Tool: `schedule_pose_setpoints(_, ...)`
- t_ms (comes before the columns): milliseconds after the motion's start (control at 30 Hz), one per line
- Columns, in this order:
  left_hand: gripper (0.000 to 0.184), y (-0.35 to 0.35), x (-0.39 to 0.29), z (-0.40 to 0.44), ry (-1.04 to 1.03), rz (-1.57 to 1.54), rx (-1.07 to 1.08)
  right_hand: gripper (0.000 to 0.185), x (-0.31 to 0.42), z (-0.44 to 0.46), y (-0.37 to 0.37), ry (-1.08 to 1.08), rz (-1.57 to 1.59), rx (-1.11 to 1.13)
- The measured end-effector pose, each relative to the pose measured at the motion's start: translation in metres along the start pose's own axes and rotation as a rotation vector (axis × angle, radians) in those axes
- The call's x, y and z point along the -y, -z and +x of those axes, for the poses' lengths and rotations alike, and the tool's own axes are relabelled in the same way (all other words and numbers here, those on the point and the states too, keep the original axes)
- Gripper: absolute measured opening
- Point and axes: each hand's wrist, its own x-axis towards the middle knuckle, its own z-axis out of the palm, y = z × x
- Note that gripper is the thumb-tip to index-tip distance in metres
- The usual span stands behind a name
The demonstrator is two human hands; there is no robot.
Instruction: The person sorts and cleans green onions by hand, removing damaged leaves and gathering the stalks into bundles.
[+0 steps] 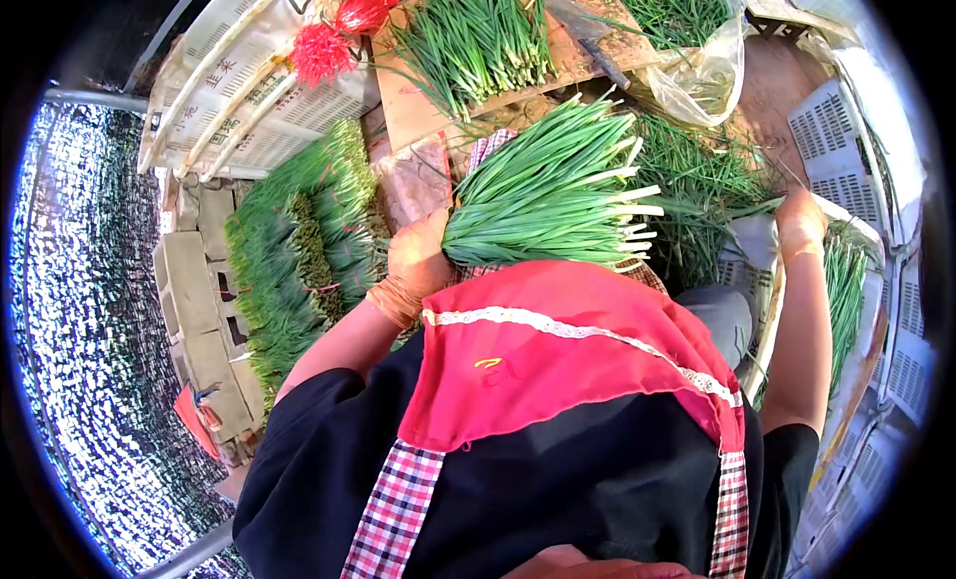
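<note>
My left hand [420, 252] is wrapped round the left end of a thick bunch of Chinese chives [548, 196], held in front of the red apron. The pale cut ends point right. Several tan bands circle the left wrist. My right hand [801, 224] is closed at the inner rim of a white crate [765, 330] on the right. A few green blades reach its fingertips, but what it grips is hidden. More chives [846, 290] lie inside that crate. Between the hands is a loose heap of chives [687, 181].
Tied bundles of chives [309, 231] stand packed at the left. Ahead, a board [413, 111] carries another pile of chives [478, 41] and a knife [597, 56]. Red string [321, 53] hangs by the white crates [234, 91]. A clear plastic bag [712, 86] lies beyond.
</note>
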Motion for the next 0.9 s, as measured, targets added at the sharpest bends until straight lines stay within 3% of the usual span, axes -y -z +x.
schedule_pose_setpoints(67, 0.046, 0.006, -0.011, 0.000, 0.021, 0.039, 0.015, 0.042, 0.020, -0.032, 0.012, 0.161, 0.005, -0.006)
schedule_pose_setpoints(133, 0.042, 0.010, -0.016, 0.001, 0.046, 0.085, 0.038, 0.050, 0.057, -0.036, -0.019, 0.576, 0.514, -0.225)
schedule_pose_setpoints(200, 0.050, 0.006, -0.009, 0.002, 0.063, 0.039, 0.067, 0.052, 0.104, -0.068, 0.005, 0.551, 1.259, 0.478)
schedule_pose_setpoints(267, 0.049, -0.001, -0.001, 0.003, 0.070, 0.028, 0.064, 0.040, 0.137, -0.074, -0.022, 0.417, 1.578, 0.809)
schedule_pose_setpoints(300, 0.048, -0.003, 0.002, 0.003, 0.079, 0.009, 0.065, 0.026, 0.145, -0.069, -0.034, 0.519, 1.617, 0.834)
schedule_pose_setpoints(333, 0.048, -0.002, 0.003, 0.002, 0.078, 0.015, 0.069, 0.026, 0.139, -0.064, -0.040, 0.515, 1.624, 0.838)
schedule_pose_setpoints(400, 0.034, -0.001, 0.007, -0.001, -0.065, -0.040, -0.066, 0.025, 0.120, -0.063, -0.019, 0.581, 1.493, 0.353)
schedule_pose_setpoints(467, 0.032, -0.012, 0.022, -0.003, -0.138, -0.096, -0.103, 0.023, 0.074, -0.015, -0.029, 0.303, 1.398, 0.041)
schedule_pose_setpoints(533, 0.030, -0.013, 0.026, -0.001, -0.217, -0.150, -0.141, 0.032, 0.031, 0.003, -0.023, 0.296, 0.374, -0.542)
schedule_pose_setpoints(567, 0.030, -0.012, 0.023, 0.002, -0.231, -0.189, -0.135, 0.042, 0.042, -0.021, 0.001, 0.264, 0.457, -0.366)
schedule_pose_setpoints(600, 0.031, -0.009, 0.020, 0.004, -0.245, -0.228, -0.125, 0.046, 0.050, -0.031, 0.000, 0.621, 0.529, -0.463)
schedule_pose_setpoints(667, 0.032, -0.002, 0.011, 0.007, -0.210, -0.257, -0.072, 0.043, 0.087, -0.079, 0.013, 0.952, 1.039, -0.059)
schedule_pose_setpoints(700, 0.034, 0.002, 0.006, 0.007, -0.162, -0.287, -0.020, 0.039, 0.102, -0.090, 0.003, 1.022, 1.034, -0.043)
schedule_pose_setpoints(767, 0.036, -0.004, 0.010, 0.004, -0.105, -0.302, 0.038, 0.014, 0.122, -0.096, -0.007, 1.172, 0.723, -0.240)
schedule_pose_setpoints(833, 0.035, -0.023, 0.025, 0.006, -0.010, -0.749, 0.068, 0.003, 0.124, -0.097, -0.006, 1.130, 0.411, -0.442)
schedule_pose_setpoints(867, 0.035, -0.027, 0.028, 0.007, 0.022, -0.895, 0.075, 0.007, 0.118, -0.093, -0.006, 1.074, 0.264, -0.570)
schedule_pose_setpoints(900, 0.037, -0.024, 0.027, 0.008, 0.244, -1.313, 0.159, 0.008, 0.105, -0.077, -0.006, 1.108, 0.468, -0.570)
